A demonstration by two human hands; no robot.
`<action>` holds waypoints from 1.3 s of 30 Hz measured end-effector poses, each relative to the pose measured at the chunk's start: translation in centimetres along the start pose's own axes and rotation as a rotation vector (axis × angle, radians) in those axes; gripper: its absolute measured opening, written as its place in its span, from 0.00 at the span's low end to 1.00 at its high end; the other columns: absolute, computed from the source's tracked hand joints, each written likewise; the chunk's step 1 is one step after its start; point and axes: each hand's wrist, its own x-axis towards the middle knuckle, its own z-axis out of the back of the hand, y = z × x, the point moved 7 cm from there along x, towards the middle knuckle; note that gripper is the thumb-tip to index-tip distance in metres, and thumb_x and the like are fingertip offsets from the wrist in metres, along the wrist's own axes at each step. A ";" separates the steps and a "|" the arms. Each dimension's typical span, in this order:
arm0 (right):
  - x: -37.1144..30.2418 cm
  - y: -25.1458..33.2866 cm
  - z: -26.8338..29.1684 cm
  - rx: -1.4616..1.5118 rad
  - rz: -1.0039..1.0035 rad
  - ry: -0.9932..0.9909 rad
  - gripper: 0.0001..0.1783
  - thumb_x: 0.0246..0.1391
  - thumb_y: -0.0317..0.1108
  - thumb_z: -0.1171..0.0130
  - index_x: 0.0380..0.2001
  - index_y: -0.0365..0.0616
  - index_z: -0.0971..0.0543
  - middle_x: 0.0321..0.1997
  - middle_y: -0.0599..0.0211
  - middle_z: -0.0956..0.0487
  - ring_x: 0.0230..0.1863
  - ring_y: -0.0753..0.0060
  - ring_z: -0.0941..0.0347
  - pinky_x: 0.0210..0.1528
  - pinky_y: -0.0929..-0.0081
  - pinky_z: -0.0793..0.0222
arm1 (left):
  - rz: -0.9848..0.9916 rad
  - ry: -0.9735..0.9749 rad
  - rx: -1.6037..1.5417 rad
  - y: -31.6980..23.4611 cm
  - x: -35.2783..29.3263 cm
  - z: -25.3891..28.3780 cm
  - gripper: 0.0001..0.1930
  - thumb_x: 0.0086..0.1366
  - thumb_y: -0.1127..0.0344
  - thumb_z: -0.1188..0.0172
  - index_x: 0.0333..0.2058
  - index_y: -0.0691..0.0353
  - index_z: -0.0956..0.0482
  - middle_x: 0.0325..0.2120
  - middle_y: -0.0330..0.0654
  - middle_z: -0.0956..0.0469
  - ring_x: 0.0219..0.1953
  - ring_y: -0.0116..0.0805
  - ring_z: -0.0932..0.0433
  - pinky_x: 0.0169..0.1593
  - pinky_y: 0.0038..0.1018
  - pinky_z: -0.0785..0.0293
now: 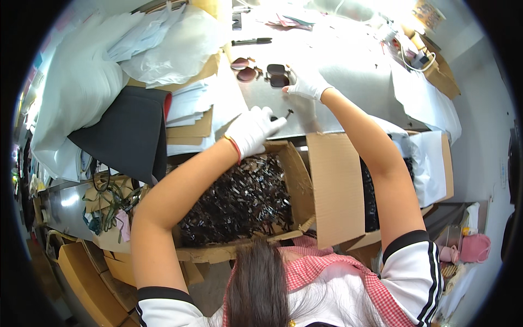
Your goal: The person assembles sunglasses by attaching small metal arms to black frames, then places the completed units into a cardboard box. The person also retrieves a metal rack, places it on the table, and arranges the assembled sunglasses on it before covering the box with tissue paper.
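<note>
My left hand (255, 129), in a white glove, is closed above the near edge of the metal table (348, 109). From its fingers sticks out a small dark piece with a thin stem (289, 113); most of it is hidden. Farther off, my right hand (309, 83), also gloved, has its thumb and fingertips at the right side of dark-lensed sunglasses (278, 76). Its bare thumb tip shows. Just left of that pair lie reddish-brown sunglasses (246, 73).
Below my left forearm stands an open cardboard box (298, 180) of dark glossy strips. A second box (338, 191) is under my right arm. Papers (190, 103), a black folded sheet (128, 128) and plastic wrap (169, 57) crowd the left; a black pen (251, 41) lies behind.
</note>
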 end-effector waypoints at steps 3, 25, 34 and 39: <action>2.8 0.0 -0.9 -0.133 0.038 0.054 0.31 0.48 0.52 0.32 0.49 0.41 0.22 0.48 0.50 0.21 0.51 0.47 0.26 0.56 0.56 0.31 | -0.144 -0.055 -0.095 0.1 -0.4 -1.0 0.35 0.52 0.62 0.29 0.60 0.49 0.30 0.38 0.48 0.28 0.37 0.46 0.25 0.43 0.39 0.25; -3.6 6.1 5.1 0.581 0.056 -0.362 0.13 0.57 0.31 0.38 0.46 0.44 0.18 0.31 0.60 0.20 0.30 0.66 0.25 0.36 0.73 0.29 | -0.065 -0.449 -3.275 4.9 -2.3 -2.3 0.23 0.65 0.64 0.50 0.59 0.57 0.32 0.56 0.58 0.30 0.62 0.59 0.33 0.68 0.56 0.41; -11.2 14.1 9.4 0.283 0.212 -0.520 0.11 0.47 0.31 0.31 0.33 0.47 0.22 0.25 0.67 0.21 0.25 0.63 0.22 0.28 0.72 0.27 | -0.220 -0.999 -2.857 1.9 -4.8 0.7 0.21 0.70 0.51 0.49 0.54 0.58 0.33 0.53 0.48 0.28 0.57 0.43 0.29 0.66 0.45 0.36; -12.8 18.1 10.0 0.053 0.373 -0.433 0.17 0.48 0.46 0.32 0.32 0.46 0.23 0.24 0.67 0.25 0.28 0.62 0.24 0.29 0.67 0.27 | -0.078 -1.082 -2.858 -0.7 -5.6 1.3 0.17 0.73 0.48 0.47 0.51 0.51 0.31 0.48 0.41 0.25 0.53 0.38 0.25 0.58 0.38 0.28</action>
